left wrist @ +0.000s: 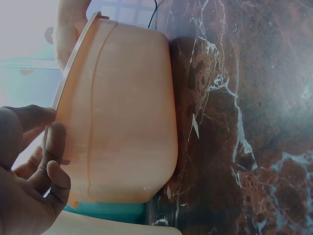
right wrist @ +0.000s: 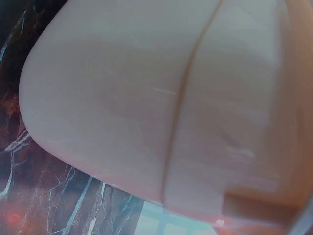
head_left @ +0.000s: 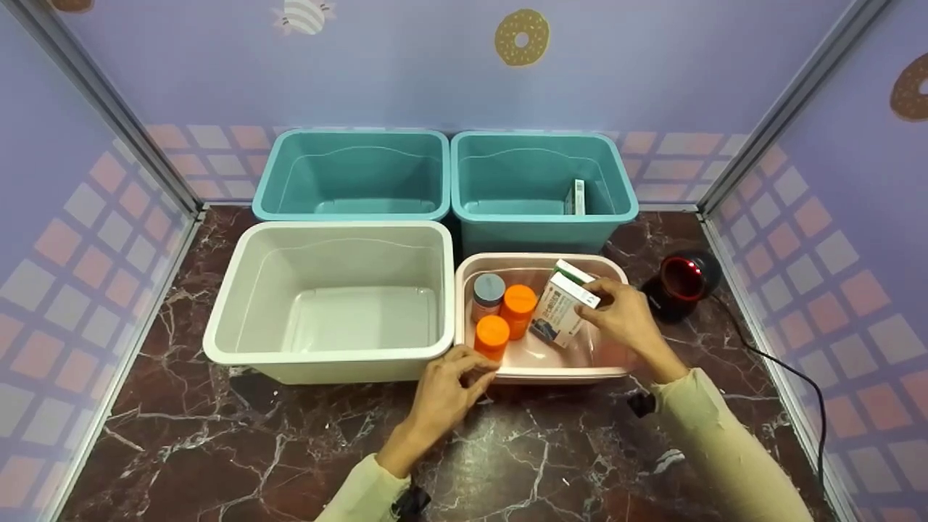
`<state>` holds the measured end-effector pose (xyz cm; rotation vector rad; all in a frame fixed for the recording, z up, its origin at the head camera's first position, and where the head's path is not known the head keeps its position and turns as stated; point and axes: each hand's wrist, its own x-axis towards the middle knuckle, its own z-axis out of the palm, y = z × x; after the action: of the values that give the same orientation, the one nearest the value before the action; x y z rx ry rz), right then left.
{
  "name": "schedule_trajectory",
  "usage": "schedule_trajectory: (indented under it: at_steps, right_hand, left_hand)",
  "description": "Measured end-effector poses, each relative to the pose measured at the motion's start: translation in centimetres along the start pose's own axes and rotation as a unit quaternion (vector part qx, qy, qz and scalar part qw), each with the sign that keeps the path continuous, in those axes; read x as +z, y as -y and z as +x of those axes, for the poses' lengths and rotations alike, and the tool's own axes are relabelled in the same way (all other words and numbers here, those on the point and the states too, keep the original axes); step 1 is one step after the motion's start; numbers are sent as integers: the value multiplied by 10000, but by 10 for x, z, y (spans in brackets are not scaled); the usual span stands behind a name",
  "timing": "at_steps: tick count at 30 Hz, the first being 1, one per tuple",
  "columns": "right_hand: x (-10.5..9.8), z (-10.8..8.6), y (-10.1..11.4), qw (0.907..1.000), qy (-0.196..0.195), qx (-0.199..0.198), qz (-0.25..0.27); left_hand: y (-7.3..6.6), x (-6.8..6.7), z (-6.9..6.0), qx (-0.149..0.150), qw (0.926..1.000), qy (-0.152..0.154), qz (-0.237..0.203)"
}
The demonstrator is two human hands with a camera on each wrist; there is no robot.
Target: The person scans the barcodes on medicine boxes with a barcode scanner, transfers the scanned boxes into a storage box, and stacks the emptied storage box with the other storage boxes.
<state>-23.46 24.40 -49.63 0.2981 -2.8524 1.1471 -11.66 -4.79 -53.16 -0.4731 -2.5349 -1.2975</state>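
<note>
A pink bin (head_left: 558, 373) holds two orange-capped bottles (head_left: 520, 299), a grey-capped bottle (head_left: 489, 288) and medicine boxes. My right hand (head_left: 623, 317) reaches over its right side and pinches a white printed medicine box (head_left: 558, 312) by its upper right edge, the box tilted. Behind that box shows a green-and-white box (head_left: 575, 271); I cannot tell whether the fingers touch it too. My left hand (head_left: 451, 384) grips the bin's rim at the front left corner, as the left wrist view shows with fingers on the bin wall (left wrist: 127, 107). Only the bin's outside (right wrist: 107, 98) fills the right wrist view.
A large white bin (head_left: 330, 355) stands left of the pink one. Two teal bins (head_left: 351, 216) stand behind, and the right one holds a white box (head_left: 578, 197). A dark device with a red light (head_left: 681, 279) and its cable (head_left: 797, 373) lie to the right.
</note>
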Motion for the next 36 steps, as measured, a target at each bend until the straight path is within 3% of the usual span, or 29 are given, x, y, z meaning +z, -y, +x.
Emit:
schedule_trajectory:
  at_steps: [13, 27, 36]
  right_hand:
    - [-21, -7, 0, 9987, -235, -99, 440]
    - [-35, -12, -5, 9920, -396, -94, 1198]
    - [-55, -24, 21, 9883, -381, -64, 1479]
  left_hand:
    - [3, 2, 0, 122, 9998, -119, -60]
    - [1, 1, 0, 7, 10000, -36, -61]
    - [1, 1, 0, 106, 9999, -128, -27]
